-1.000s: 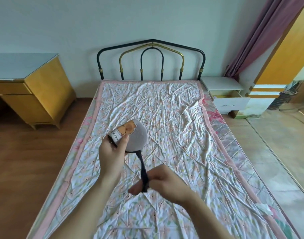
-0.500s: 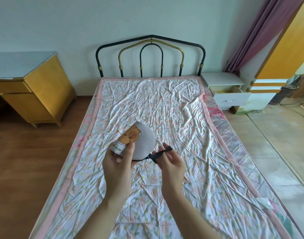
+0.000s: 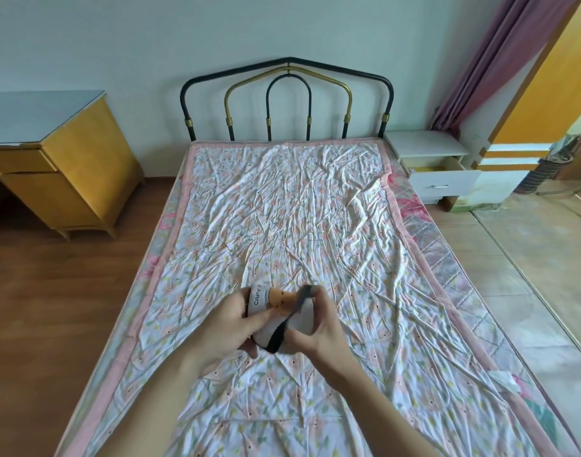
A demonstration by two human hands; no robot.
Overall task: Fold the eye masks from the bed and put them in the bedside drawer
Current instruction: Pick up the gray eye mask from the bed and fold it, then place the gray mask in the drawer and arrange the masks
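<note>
While a second ago the strap (image 3: 287, 319) hung loose, now both hands, left hand (image 3: 229, 328) and right hand (image 3: 318, 331), clamp the folded eye mask (image 3: 279, 311) with it wrapped across, above the bed (image 3: 315, 199); the open drawer (image 3: 444, 183) far right waits.

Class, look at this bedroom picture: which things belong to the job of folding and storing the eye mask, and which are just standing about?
Part of the job:
eye mask
black strap
left hand
right hand
bed
open bedside drawer

Just there:
yellow desk
metal headboard
pink curtain
</note>
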